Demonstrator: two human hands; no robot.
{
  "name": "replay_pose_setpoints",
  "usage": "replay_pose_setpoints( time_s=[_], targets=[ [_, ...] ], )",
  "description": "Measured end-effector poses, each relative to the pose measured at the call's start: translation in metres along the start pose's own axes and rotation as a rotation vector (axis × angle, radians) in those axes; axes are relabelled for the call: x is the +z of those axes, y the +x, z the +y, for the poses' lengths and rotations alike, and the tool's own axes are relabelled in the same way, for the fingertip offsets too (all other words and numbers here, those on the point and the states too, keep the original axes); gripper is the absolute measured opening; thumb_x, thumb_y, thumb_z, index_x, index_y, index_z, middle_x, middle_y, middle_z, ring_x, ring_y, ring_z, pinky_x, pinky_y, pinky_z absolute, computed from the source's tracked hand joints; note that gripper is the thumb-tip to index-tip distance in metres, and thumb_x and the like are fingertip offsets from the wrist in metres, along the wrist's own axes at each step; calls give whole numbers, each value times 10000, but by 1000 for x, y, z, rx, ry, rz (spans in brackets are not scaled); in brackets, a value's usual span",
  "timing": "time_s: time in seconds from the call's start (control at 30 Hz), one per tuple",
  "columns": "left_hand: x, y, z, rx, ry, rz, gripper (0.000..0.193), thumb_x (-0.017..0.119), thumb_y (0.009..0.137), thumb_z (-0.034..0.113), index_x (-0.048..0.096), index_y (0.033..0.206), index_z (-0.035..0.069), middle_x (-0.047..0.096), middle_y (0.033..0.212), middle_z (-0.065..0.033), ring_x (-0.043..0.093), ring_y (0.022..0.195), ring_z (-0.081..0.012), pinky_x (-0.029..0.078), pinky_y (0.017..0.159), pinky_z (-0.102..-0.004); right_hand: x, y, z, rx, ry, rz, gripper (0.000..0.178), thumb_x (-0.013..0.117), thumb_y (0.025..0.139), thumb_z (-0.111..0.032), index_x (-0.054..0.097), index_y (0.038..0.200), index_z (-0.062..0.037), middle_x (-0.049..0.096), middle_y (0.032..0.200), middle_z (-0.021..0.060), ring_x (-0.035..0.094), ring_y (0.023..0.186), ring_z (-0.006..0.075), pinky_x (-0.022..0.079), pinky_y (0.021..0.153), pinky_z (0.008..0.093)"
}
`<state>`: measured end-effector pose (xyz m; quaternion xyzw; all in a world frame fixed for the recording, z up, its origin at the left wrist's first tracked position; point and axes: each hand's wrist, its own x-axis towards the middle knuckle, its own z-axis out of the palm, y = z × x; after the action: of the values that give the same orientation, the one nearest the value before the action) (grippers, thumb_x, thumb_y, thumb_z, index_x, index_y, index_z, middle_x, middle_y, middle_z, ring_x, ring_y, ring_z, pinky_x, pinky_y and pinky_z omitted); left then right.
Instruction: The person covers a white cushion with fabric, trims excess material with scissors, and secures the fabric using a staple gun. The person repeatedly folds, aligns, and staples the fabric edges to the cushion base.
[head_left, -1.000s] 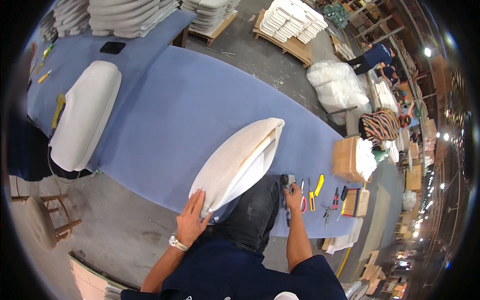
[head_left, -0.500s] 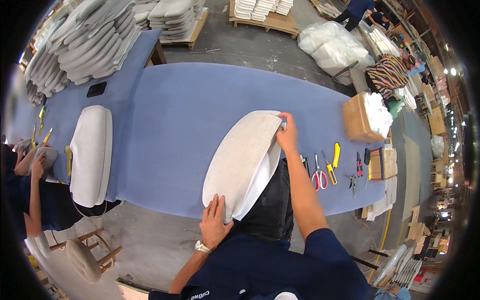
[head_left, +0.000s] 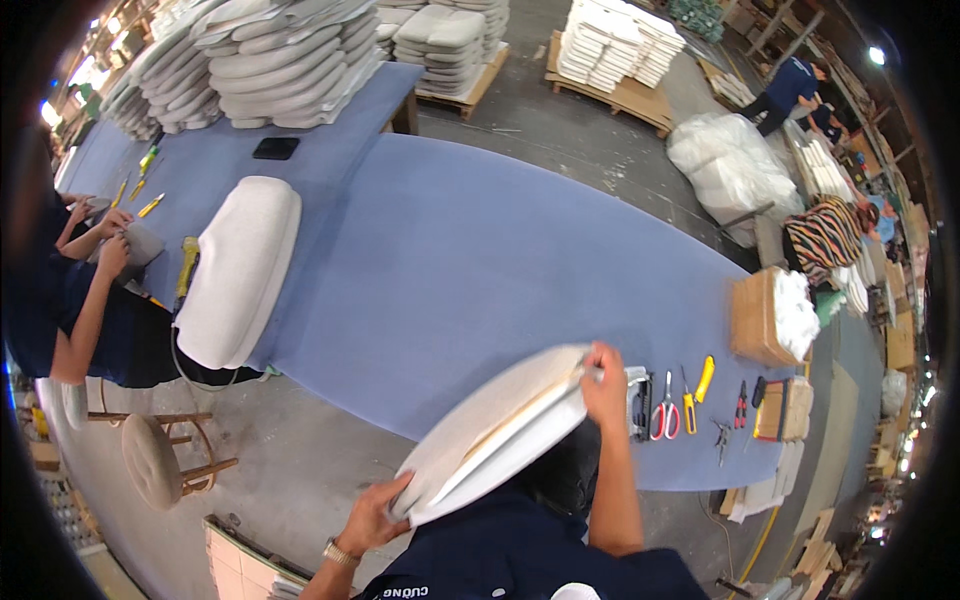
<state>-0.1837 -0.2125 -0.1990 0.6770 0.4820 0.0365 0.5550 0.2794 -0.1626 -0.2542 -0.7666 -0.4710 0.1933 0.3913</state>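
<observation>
I hold a long white padded cushion panel (head_left: 495,430) lifted off the near edge of the blue table (head_left: 450,250), tilted on its side close to my chest. My left hand (head_left: 372,515) grips its lower near end. My right hand (head_left: 604,385) grips its upper far end, just left of a grey staple gun (head_left: 638,400) lying on the table.
Red-handled scissors (head_left: 663,410), a yellow knife (head_left: 700,382), pliers and a cardboard box (head_left: 757,320) of white stuffing lie to the right. A grey cushion (head_left: 240,270) lies at left near a seated person (head_left: 85,300). Stacked cushions (head_left: 280,60) stand behind, a stool (head_left: 160,460) below.
The cushion panel has come off the table and toward me, now tilted up in both hands. My view has swung left, showing the seated person and stool.
</observation>
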Motion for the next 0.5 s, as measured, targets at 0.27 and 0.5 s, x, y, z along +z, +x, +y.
replay_pose_setpoints(
  time_s=[0.27, 0.5],
  targets=[
    [-20, 25, -15, 12, -186, -376, 972, 706, 972, 489, 188, 1657, 32, 234, 1695, -256, 244, 1576, -335, 202, 1283, -426, 13, -61, -31, -44, 116, 56, 235, 611, 749, 3, 599, 982, -24, 628, 1272, 242, 619, 1190, 407, 485, 1030, 461],
    [43, 152, 49, 398, 59, -444, 1138, 662, 944, 619, 51, 1659, -21, 60, 1722, -295, 35, 1614, -413, 98, 1281, -553, -8, -73, -2, 64, 304, -2, 429, 568, 787, 76, 684, 1194, 7, 594, 1427, 183, 608, 1292, 268, 519, 1056, 356]
  ],
)
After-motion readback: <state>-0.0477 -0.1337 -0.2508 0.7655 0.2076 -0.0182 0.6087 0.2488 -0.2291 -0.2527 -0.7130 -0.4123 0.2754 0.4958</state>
